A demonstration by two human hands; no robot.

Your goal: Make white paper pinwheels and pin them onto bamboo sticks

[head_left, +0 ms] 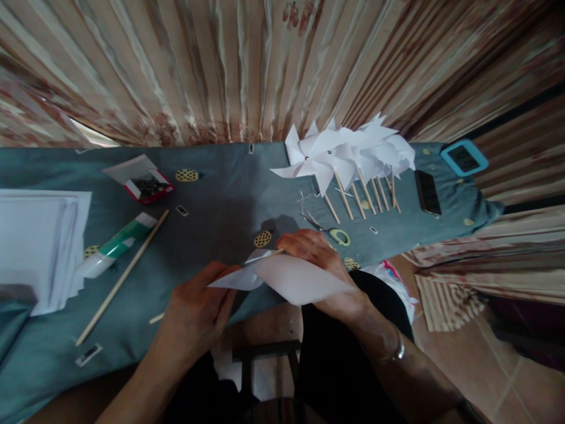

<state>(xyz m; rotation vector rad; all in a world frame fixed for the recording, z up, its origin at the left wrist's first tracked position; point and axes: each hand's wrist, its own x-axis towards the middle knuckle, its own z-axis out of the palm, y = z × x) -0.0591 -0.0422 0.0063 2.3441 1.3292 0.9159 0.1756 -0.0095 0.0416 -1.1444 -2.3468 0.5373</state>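
A white paper pinwheel is held between my two hands, over the near edge of the cloth-covered table. My left hand is closed around its left side, where a pointed paper blade shows. A wooden stick end pokes out left of that hand, and a short wooden length shows by my right fingertips; the two line up. My right hand curls over the top of the pinwheel, fingers bent, partly behind a broad blade. The pinwheel's centre is hidden. Green-handled scissors lie just beyond my right hand.
Finished pinwheels on sticks lie overlapped at the back right, near a phone and a blue-framed device. Leftward are a paper stack, a green-and-white tube, a loose stick and a red open box.
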